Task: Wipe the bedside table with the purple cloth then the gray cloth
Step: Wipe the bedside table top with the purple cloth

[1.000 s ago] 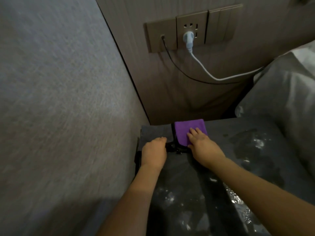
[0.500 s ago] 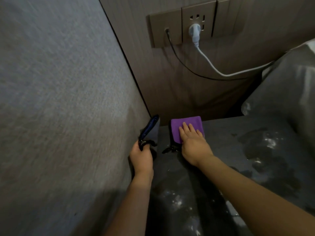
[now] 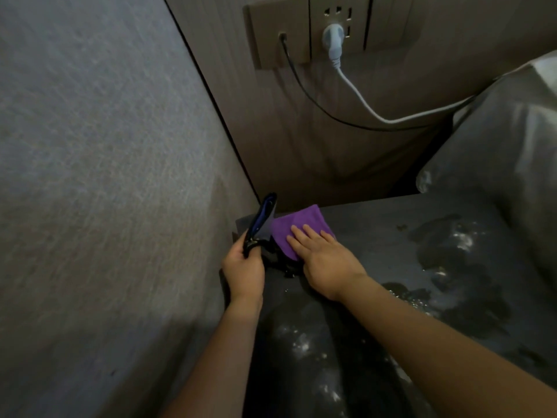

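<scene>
Head view
Room: grey textured wall [image 3: 99,176] is standing on the left, and a brown panelled wall [image 3: 316,152] at the back is carrying a socket plate [image 3: 331,28] with a white plug [image 3: 333,40] and a black cable [image 3: 304,92] in it; bedding [image 3: 506,140] is showing at the right.
Worktop: dark worktop [image 3: 376,233] is glistening with wet patches and pale specks.
Purple cloth: purple cloth [image 3: 301,226] is lying flat at the worktop's back left corner, under the right fingertips.
Right hand: right hand [image 3: 322,260] is pressing on the cloth with straight, spread fingers, gripping nothing.
Left hand: left hand [image 3: 244,267] is curling round a dark wallet-like item [image 3: 262,224], holding it tilted up just left of the cloth, touching its edge.
</scene>
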A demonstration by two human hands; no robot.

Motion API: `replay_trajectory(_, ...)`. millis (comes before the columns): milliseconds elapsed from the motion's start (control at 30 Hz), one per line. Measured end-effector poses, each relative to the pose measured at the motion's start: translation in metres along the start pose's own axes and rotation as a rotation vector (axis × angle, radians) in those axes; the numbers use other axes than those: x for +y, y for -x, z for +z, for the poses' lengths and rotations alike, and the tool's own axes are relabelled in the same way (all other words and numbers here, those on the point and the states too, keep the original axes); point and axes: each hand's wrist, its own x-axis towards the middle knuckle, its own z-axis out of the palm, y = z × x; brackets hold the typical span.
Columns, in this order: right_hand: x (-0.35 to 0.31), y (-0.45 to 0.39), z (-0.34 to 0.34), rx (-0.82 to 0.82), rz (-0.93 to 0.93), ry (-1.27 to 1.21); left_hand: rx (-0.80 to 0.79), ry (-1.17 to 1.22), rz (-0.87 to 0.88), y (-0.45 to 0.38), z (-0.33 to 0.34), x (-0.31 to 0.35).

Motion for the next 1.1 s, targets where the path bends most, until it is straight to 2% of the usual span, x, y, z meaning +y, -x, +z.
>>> replay_trajectory(167, 0.03, 0.02, -0.007, 0.016, 0.082, -0.013, -0.085, -0.249, 0.148, 0.008, 0.008, 0.004)
replay_trajectory(300, 0.051, 0.034, -0.015, 0.028, 0.142, -0.011, -0.217, -0.664, 0.352, 0.024, 0.017, 0.002)
replay_trajectory(433, 0.063, 0.04, -0.019, 0.008, 0.19, 0.002, -0.455, -1.178, 0.421, 0.036, 0.023, -0.004)
replay_trajectory(500, 0.063, 0.038, -0.026, -0.032, 0.185, -0.037, -0.501, -1.312, 0.39, 0.037, 0.023, 0.001)
replay_trajectory(567, 0.062, 0.037, -0.036, -0.031, 0.192, -0.124, -0.463, -1.358, 0.41, 0.039, 0.027, 0.012)
replay_trajectory(633, 0.065, 0.04, -0.041, 0.062, 0.201, -0.149, -0.379, -1.317, 0.559, 0.045, 0.04, 0.023)
replay_trajectory(667, 0.067, 0.041, -0.04, 0.096, 0.193, -0.129, -0.391, -1.279, 0.637, 0.049, 0.051, 0.026)
replay_trajectory(767, 0.072, 0.046, -0.031, 0.063, 0.152, -0.072, -0.597, -1.323, 0.781, 0.059, 0.083, 0.024)
replay_trajectory(833, 0.075, 0.046, -0.026, 0.037, 0.132, -0.046, -0.665, -1.398, 0.766, 0.06, 0.091, 0.016)
replay_trajectory(1000, 0.082, 0.041, -0.022, 0.073, 0.102, -0.001, -0.686, -1.435, 0.68, 0.056, 0.094, 0.004)
replay_trajectory(1100, 0.084, 0.041, -0.022, 0.072, 0.101, 0.0, -0.678, -1.416, 0.697, 0.053, 0.1, 0.007)
